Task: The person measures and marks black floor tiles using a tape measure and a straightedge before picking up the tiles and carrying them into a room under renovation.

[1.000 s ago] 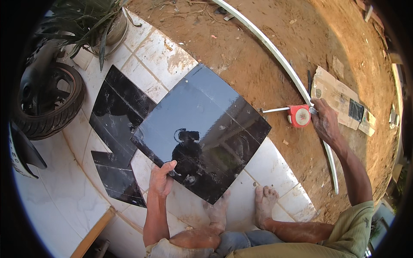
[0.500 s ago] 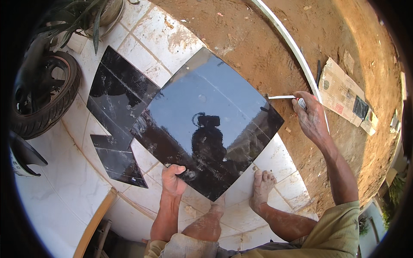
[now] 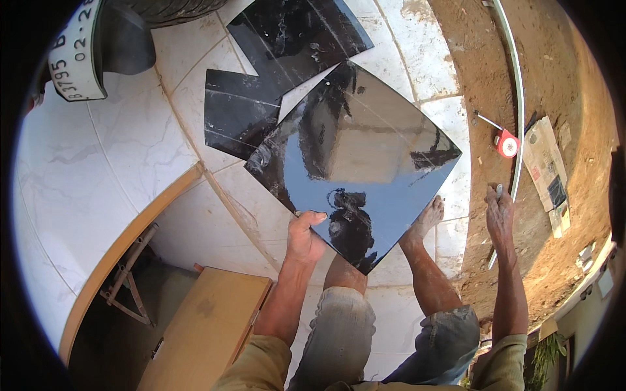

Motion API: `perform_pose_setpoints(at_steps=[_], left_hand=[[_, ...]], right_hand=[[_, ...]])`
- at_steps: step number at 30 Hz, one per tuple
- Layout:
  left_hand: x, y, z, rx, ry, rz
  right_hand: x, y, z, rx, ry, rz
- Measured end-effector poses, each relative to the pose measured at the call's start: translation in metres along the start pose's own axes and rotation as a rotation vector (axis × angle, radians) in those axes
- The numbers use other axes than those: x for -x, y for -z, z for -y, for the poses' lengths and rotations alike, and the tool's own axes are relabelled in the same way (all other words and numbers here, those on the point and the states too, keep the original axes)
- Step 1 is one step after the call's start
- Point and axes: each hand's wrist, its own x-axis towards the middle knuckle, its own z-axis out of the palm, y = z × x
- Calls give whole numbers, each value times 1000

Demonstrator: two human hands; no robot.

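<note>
The black tile (image 3: 385, 153) is over the white-tiled floor (image 3: 228, 225); the left hand (image 3: 304, 239) clamps its near-left edge, thumb on top. Right of the tile, the right hand (image 3: 500, 212) pinches 1 small object (image 3: 499, 190) in curled fingers; brown soil (image 3: 482, 58) bears a red tape measure (image 3: 506, 143) and printed cardboard (image 3: 541, 166). Left of the tile, 1 white plate (image 3: 76, 70) carries dark characters.
</note>
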Motion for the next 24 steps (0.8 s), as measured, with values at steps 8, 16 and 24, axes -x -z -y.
perform_pose_setpoints(at_steps=[8, 16, 24], left_hand=[[102, 89, -22, 244, -110, -205], [128, 123, -43, 413, -158, -355], [135, 144, -66, 510, -139, -439]], right_hand=[[43, -30, 67, 291, 270, 310], [40, -42, 129, 391, 349, 391], [-5, -60, 210, 613, 413, 303]])
